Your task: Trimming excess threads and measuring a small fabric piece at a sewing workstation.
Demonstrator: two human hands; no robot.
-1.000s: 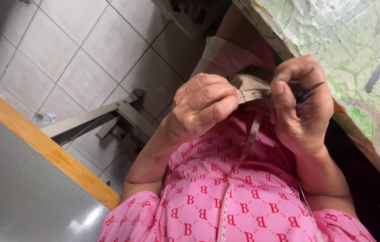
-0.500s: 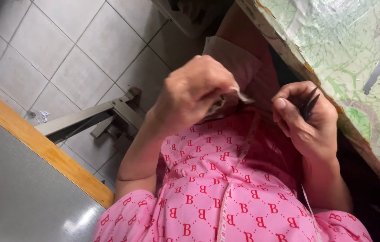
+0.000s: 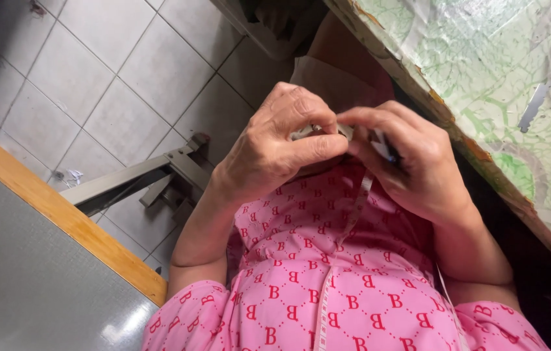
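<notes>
My left hand (image 3: 275,146) and my right hand (image 3: 412,159) meet above my lap, fingertips pinched together on a small beige piece of fabric (image 3: 318,131). The right hand also holds a thin dark tool (image 3: 385,148) between its fingers. A beige cloth (image 3: 331,81) lies under the hands on my knees. A white measuring tape (image 3: 347,227) hangs down the front of my pink patterned clothing (image 3: 327,286).
A table edge with a green and white patterned cover (image 3: 483,84) runs along the right. A grey surface with a wooden rim (image 3: 61,221) sits at the lower left. Grey metal legs (image 3: 139,179) stand on the tiled floor (image 3: 93,78).
My hands came together: the left hand lowered and the right hand rose, both now pinching the small fabric piece. The view shifted slightly.
</notes>
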